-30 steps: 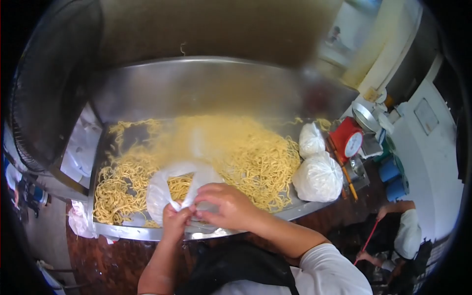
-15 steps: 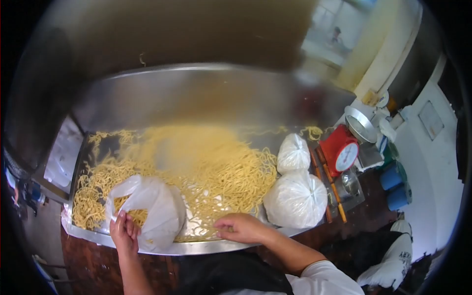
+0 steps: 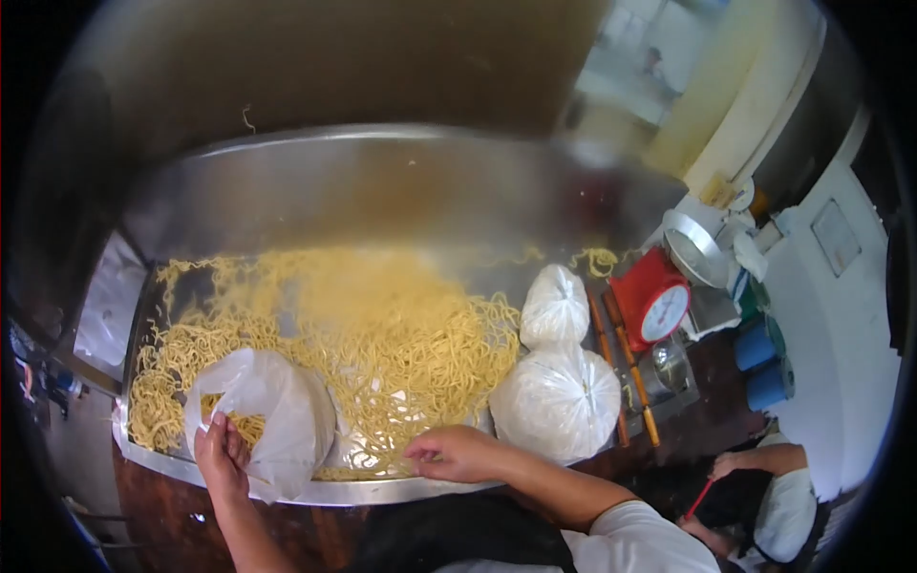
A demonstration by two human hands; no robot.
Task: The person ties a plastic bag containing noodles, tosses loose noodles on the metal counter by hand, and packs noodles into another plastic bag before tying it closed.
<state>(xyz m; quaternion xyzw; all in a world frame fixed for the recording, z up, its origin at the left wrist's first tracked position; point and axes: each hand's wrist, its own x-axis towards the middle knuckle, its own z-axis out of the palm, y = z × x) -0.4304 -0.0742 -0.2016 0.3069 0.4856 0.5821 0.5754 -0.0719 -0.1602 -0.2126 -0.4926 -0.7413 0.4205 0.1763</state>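
Observation:
My left hand (image 3: 222, 456) is closed on the rim of a white plastic bag (image 3: 298, 420), which sits at the front left of the metal tray (image 3: 382, 492). Through the bag's opening, yellow noodles (image 3: 250, 427) show inside. At the tray's front edge, my right hand (image 3: 457, 453) is low over scattered strands, fingers curled together and seemingly pinching a few; the fingertips are small and partly hidden. Loose noodles (image 3: 435, 368) are heaped across the middle of the tray, with another pile (image 3: 196, 353) to the left of and behind the bag.
Two tied white bags, one large (image 3: 559, 401) and one smaller (image 3: 556, 307), stand right of the noodles. Beyond them are two wooden sticks (image 3: 632, 358) and a red dial scale (image 3: 654, 301) with a metal pan (image 3: 695, 250). At lower right, a co-worker's hand (image 3: 734, 464) holds a red stick.
The view has shifted slightly, moving the tray's contents left. Both my hands keep about the same places beside the bag and tray edge. The co-worker's hands and red stick have come into sight.

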